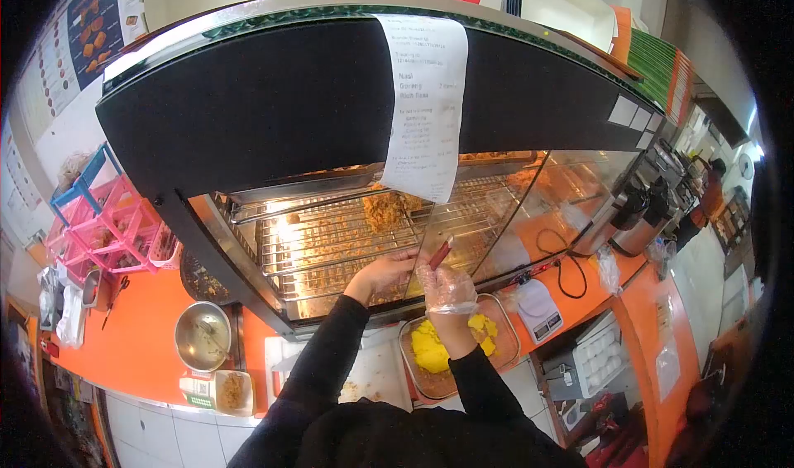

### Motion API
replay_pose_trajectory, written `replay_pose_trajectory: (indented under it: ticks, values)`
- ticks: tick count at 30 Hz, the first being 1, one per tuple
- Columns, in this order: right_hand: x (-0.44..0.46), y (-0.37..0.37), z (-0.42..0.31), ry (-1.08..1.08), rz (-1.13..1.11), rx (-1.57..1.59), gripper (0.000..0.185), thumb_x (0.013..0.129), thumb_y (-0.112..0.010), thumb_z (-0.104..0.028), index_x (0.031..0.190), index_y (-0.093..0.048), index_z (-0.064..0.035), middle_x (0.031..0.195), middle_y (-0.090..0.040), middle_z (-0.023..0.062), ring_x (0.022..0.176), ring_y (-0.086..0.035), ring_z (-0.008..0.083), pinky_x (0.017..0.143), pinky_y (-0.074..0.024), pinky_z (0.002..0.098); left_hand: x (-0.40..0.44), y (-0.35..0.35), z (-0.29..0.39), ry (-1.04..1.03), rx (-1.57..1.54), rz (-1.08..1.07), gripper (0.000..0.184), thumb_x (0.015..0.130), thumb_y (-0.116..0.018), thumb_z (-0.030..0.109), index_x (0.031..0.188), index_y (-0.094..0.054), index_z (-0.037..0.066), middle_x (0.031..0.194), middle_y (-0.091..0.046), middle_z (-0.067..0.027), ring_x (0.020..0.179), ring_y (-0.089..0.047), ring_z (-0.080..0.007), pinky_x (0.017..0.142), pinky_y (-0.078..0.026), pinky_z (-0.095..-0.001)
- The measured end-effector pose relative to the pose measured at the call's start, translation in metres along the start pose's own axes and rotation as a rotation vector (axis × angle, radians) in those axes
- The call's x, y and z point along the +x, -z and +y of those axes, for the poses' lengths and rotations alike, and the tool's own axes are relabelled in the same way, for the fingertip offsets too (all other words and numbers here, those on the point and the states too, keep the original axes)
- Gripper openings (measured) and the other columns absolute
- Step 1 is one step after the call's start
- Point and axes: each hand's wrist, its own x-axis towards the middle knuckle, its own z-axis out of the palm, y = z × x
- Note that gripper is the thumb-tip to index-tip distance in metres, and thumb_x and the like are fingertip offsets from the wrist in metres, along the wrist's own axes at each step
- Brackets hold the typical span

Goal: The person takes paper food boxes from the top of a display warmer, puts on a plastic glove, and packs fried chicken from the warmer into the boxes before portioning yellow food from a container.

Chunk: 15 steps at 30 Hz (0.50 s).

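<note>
My right hand point(449, 288), in a clear plastic glove, is closed around a dark red handle point(440, 255) in front of a glass-fronted food warmer point(529, 129). What the handle belongs to is hard to make out. My bare left hand point(386, 273) reaches to the warmer's opening, fingers stretched toward the edge of the glass pane point(480, 228); whether they touch it is unclear. Inside, fried chicken point(385, 212) lies on the wire rack point(318, 249), beneath a hanging paper list point(423, 104). Below my right hand, a metal tray point(403, 336) holds yellow food point(430, 350).
A steel bowl point(203, 336) and a paper box point(217, 391) with fried food sit on the orange counter point(132, 327) at left, near pink baskets point(116, 228). A white scale point(542, 311) and a dark cable point(579, 278) lie at right. A person point(707, 195) is in the background.
</note>
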Motion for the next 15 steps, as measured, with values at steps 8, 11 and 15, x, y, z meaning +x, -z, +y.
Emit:
replay_pose_trajectory:
  ticks: [8, 11, 15]
  values:
    - [0.008, 0.010, -0.008, 0.066, 0.024, -0.024, 0.025, 0.079, -0.068, -0.032, 0.070, -0.062, -0.0092, 0.054, -0.049, 0.0141, 0.050, -0.052, 0.0342, 0.045, -0.0393, 0.0460, 0.006, -0.001, -0.007, -0.099, -0.058, -0.062, 0.032, 0.094, -0.054, 0.020, 0.121, -0.053, 0.004, 0.114, -0.057, -0.0021, 0.104, -0.053, -0.0103, 0.091, -0.041, -0.0246]
    - [0.007, 0.010, -0.006, 0.016, -0.044, -0.096, 0.026, 0.078, -0.069, -0.032, 0.069, -0.061, -0.0091, 0.054, -0.051, 0.0136, 0.051, -0.053, 0.0335, 0.044, -0.0395, 0.0456, 0.012, 0.003, -0.015, -0.131, -0.138, -0.120, 0.031, 0.093, -0.054, 0.019, 0.120, -0.054, 0.003, 0.114, -0.058, -0.0030, 0.104, -0.053, -0.0122, 0.092, -0.041, -0.0263]
    - [0.005, 0.007, -0.003, 0.030, -0.030, -0.097, 0.027, 0.078, -0.068, -0.033, 0.068, -0.061, -0.0096, 0.054, -0.052, 0.0139, 0.050, -0.054, 0.0335, 0.044, -0.0397, 0.0457, 0.012, 0.002, -0.019, -0.132, -0.156, -0.076, 0.034, 0.093, -0.054, 0.020, 0.122, -0.054, 0.003, 0.114, -0.059, -0.0056, 0.106, -0.054, -0.0151, 0.095, -0.040, -0.0304]
